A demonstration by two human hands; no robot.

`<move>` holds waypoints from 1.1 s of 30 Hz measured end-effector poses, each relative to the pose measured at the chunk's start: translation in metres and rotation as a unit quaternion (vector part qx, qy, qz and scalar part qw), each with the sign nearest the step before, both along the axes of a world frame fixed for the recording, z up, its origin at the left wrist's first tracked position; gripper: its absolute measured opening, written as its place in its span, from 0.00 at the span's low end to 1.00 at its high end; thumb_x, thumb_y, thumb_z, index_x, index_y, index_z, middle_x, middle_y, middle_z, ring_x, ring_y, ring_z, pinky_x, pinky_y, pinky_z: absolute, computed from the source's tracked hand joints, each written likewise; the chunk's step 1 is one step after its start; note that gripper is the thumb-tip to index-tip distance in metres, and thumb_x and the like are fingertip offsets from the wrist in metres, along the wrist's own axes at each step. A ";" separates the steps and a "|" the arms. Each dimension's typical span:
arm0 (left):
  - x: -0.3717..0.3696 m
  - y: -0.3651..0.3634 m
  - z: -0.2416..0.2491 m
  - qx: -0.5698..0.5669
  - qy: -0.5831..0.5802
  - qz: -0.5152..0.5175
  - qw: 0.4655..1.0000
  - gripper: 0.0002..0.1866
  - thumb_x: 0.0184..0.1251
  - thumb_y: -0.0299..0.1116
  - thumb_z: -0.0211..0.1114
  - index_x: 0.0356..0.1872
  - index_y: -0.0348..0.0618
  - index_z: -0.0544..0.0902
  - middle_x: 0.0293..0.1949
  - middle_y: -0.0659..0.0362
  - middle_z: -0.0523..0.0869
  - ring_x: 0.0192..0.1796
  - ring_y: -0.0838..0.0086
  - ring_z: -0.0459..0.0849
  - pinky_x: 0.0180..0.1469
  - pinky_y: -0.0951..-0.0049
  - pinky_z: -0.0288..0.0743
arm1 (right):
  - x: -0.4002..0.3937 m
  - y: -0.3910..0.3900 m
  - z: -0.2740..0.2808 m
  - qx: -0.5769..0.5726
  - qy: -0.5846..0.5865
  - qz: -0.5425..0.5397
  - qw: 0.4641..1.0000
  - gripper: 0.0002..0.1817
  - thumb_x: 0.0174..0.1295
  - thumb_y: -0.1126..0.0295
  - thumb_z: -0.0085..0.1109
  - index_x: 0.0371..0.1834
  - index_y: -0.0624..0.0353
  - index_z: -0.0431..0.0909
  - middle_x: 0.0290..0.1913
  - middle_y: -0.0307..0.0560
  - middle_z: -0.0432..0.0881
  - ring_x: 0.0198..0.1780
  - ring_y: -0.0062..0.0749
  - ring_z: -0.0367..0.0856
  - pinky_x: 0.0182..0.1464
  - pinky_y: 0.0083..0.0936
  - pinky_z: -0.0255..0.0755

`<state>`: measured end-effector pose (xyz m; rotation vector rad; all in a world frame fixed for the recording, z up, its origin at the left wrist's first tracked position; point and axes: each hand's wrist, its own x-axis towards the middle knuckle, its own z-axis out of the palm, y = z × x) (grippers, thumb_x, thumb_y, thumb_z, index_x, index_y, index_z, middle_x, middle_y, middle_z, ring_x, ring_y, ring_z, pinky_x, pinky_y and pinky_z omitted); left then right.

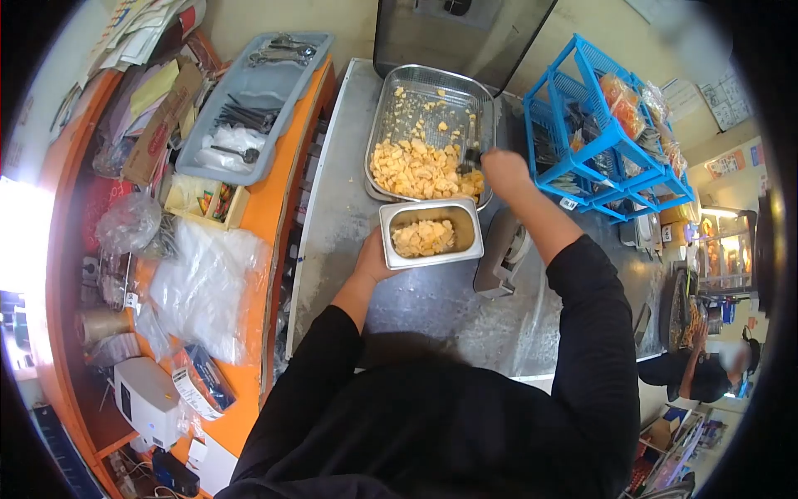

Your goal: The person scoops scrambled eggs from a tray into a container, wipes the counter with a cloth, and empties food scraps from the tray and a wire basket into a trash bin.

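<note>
My left hand (376, 256) grips a small rectangular steel pan (475, 247) by its left side. Pale yellow chunks of food (422, 238) lie heaped in that pan, which overlaps the near edge of a large steel tray (374, 125) in this view. More yellow chunks (416, 169) are piled in the tray's near half, with scattered bits toward the back. Over the tray's right side, my right hand (503, 173) is closed on a dark utensil (470, 160) whose end reaches into the chunks; I cannot tell its exact kind.
The steel worktop (416, 320) carries a grey metal device (503, 249) right of the pan and a blue plastic rack (573, 125) farther right. On the orange shelf (253, 333) at left are a cutlery bin (278, 116) and plastic bags (204, 283). Another person (702, 370) stands far right.
</note>
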<state>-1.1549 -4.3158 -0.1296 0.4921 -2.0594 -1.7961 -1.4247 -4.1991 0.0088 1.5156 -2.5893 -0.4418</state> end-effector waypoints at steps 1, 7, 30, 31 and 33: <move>-0.002 -0.002 0.008 -0.028 -0.008 0.005 1.000 0.41 0.31 0.38 0.82 0.53 0.41 0.74 0.50 0.52 0.81 0.53 0.63 0.81 0.55 0.68 0.74 | 0.001 0.000 -0.008 0.030 -0.006 0.034 0.999 0.06 0.48 0.76 0.56 0.30 0.61 0.81 0.31 0.49 0.83 0.35 0.42 0.84 0.40 0.35 0.78; -0.002 -0.002 0.019 -0.087 0.011 -0.076 0.993 0.36 0.38 0.45 0.76 0.54 0.47 0.76 0.54 0.54 0.80 0.59 0.61 0.75 0.65 0.64 0.62 | -0.014 0.012 0.008 0.084 -0.147 0.083 0.982 0.09 0.52 0.71 0.54 0.36 0.55 0.81 0.39 0.49 0.84 0.43 0.43 0.83 0.45 0.43 0.74; -0.002 -0.003 0.021 -0.107 0.001 -0.051 0.993 0.41 0.32 0.46 0.78 0.55 0.47 0.75 0.56 0.50 0.77 0.60 0.53 0.71 0.65 0.61 0.64 | 0.032 0.010 0.018 -0.077 -0.206 -0.232 0.948 0.39 0.41 0.27 0.57 0.28 0.57 0.85 0.26 0.52 0.83 0.36 0.45 0.83 0.41 0.39 0.72; -0.003 -0.003 0.021 -0.102 -0.002 -0.045 0.994 0.41 0.32 0.46 0.78 0.55 0.47 0.75 0.56 0.49 0.77 0.60 0.53 0.72 0.64 0.61 0.64 | 0.027 0.010 0.023 -0.093 -0.220 -0.249 0.939 0.38 0.41 0.27 0.56 0.29 0.55 0.86 0.27 0.50 0.84 0.36 0.44 0.83 0.41 0.39 0.72; -0.001 -0.002 0.021 -0.091 -0.012 -0.034 0.995 0.40 0.32 0.46 0.78 0.54 0.46 0.75 0.55 0.49 0.77 0.60 0.53 0.72 0.63 0.61 0.66 | 0.029 0.013 0.036 -0.112 -0.255 -0.267 0.923 0.38 0.40 0.27 0.58 0.28 0.57 0.85 0.27 0.50 0.83 0.34 0.46 0.83 0.37 0.37 0.74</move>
